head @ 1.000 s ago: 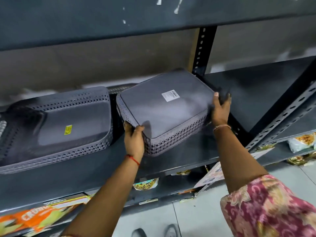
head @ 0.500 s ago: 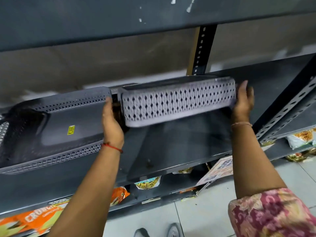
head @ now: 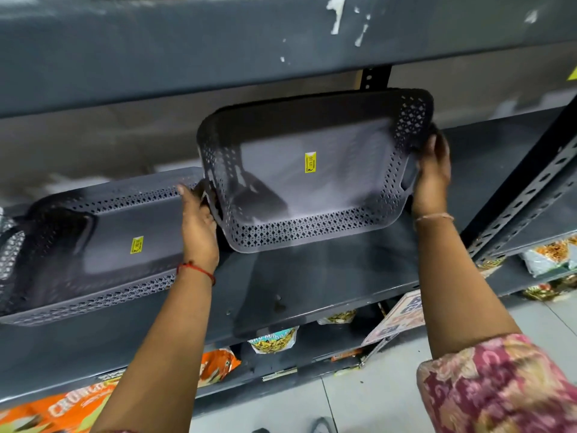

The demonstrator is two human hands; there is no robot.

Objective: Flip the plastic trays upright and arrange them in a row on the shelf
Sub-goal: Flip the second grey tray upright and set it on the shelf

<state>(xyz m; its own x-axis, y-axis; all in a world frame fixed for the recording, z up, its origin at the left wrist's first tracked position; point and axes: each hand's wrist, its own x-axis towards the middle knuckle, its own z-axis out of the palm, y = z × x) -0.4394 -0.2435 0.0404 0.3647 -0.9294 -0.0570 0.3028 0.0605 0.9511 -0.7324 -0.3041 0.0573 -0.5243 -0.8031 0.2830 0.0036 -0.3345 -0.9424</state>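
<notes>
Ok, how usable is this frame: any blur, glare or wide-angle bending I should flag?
Head view: mild motion blur on the held tray and both hands, left, right; shelf edges bow from the wide lens; no strong glare; the tray's shadow falls on the shelf below; yellow sticker text unreadable.

Two grey plastic trays (head: 315, 170) (head: 93, 245) with diamond-perforated lattice walls and yellow price stickers (head: 310, 162) sit against a dark blue-grey metal shelf (head: 312, 285), framed by a red wrist thread (head: 196, 270) and a pink-and-cream floral sleeve (head: 496, 385).

Snack packets (head: 273, 339) below; tiled floor (head: 374, 398).
</notes>
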